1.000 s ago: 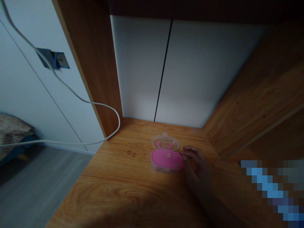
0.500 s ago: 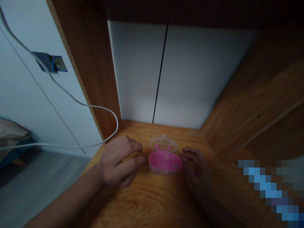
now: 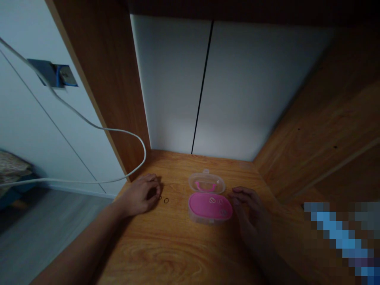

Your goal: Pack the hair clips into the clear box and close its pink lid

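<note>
On the wooden bench (image 3: 178,245), set in an alcove, a pink case (image 3: 210,207) lies open near the middle, its clear lid (image 3: 206,184) folded back on the far side. A few small ring-shaped items lie on the pink insert; the dim light hides their detail.

Two small dark rings (image 3: 166,200) lie loose on the bench, left of the case and apart from it.

Left hand (image 3: 139,194): resting on the bench, fingers loosely curled, fingertips (image 3: 154,194) at the nearer of the two rings. It cannot be told whether the ring is pinched or only touched.

Right hand (image 3: 251,208): released, palm down, holding nothing, fingertips (image 3: 236,196) just beside the right end of the case. Contact with the case cannot be confirmed.

A white cable (image 3: 130,136) hangs in a loop past the alcove's left wooden panel (image 3: 109,87), clear of the bench top.
</note>
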`<state>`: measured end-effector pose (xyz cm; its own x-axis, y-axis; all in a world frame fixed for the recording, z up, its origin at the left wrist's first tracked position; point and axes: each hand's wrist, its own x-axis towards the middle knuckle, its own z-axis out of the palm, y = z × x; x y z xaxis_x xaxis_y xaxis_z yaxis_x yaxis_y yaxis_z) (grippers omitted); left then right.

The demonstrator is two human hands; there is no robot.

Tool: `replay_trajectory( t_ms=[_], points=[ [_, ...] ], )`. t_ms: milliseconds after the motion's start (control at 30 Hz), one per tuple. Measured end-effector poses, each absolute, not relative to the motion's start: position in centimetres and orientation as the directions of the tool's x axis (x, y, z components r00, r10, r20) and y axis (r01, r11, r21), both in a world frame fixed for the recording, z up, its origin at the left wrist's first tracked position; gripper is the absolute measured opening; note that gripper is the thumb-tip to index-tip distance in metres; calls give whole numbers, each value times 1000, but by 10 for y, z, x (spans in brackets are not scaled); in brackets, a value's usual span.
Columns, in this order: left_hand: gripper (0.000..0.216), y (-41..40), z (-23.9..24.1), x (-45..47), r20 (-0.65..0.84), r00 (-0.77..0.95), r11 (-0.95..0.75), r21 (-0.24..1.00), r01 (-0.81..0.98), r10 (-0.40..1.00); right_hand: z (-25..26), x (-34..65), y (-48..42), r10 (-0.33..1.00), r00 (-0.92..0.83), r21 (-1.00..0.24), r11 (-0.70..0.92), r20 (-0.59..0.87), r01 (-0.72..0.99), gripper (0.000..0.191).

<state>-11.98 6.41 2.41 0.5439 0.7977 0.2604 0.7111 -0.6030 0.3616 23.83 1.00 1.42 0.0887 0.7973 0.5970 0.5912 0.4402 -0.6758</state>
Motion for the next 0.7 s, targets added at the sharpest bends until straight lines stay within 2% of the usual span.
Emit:
replay_trajectory(
  t_ms=[300,700],
  points=[
    [11,63,28,-118,259,564,-620,377,688,784,18,236,9,797,89,-679,443,597,586,18],
    [13,61,27,-113,228,637,-655,474,588,736,16,238,10,800,82,-684,449,594,574,19]
  ],
)
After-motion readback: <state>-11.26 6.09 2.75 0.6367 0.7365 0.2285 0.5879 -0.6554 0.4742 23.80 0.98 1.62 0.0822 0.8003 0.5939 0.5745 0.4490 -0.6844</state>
